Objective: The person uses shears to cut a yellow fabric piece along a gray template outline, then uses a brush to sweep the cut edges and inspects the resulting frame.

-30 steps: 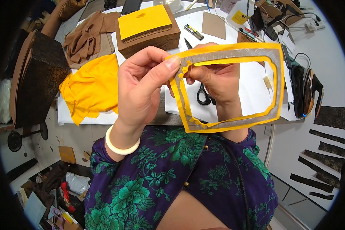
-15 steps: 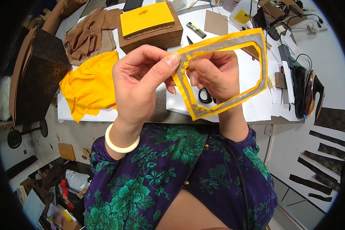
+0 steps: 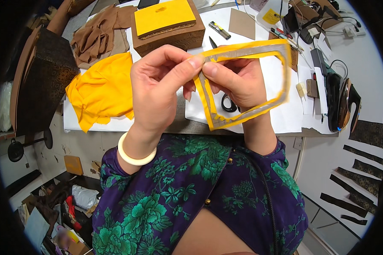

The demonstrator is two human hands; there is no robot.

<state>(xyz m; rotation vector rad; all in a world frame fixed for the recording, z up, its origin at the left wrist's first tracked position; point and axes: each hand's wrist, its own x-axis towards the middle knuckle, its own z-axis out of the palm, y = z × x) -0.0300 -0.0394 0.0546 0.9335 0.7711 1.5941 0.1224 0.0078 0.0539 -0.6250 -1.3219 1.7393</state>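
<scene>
Between both hands, above the worktable, hangs a frame-shaped piece (image 3: 250, 52) of yellow fabric with a grey backing band and snipped, folded inner edges. My left hand (image 3: 159, 80) pinches its upper left corner between thumb and fingers. Coming through the frame's opening, my right hand (image 3: 238, 80) presses its thumb on the inner edge at that same corner, close to my left thumb. Its other fingers are partly hidden behind the piece. Scissors (image 3: 229, 103) lie on the table behind the frame, mostly covered by my right hand and the frame.
Crumpled yellow fabric (image 3: 100, 93) and brown fabric (image 3: 98, 36) lie at the left. A brown box (image 3: 170, 40) with a yellow-topped block (image 3: 164, 17) stands at the back. Beyond the frame are a lighter (image 3: 219, 30) and a grey-brown card (image 3: 242, 24). An iron (image 3: 347, 106) stands at the right.
My right thumb has come up onto the frame's upper left corner, beside the left thumb. The frame has tilted, its right end dropping lower and slightly leftward.
</scene>
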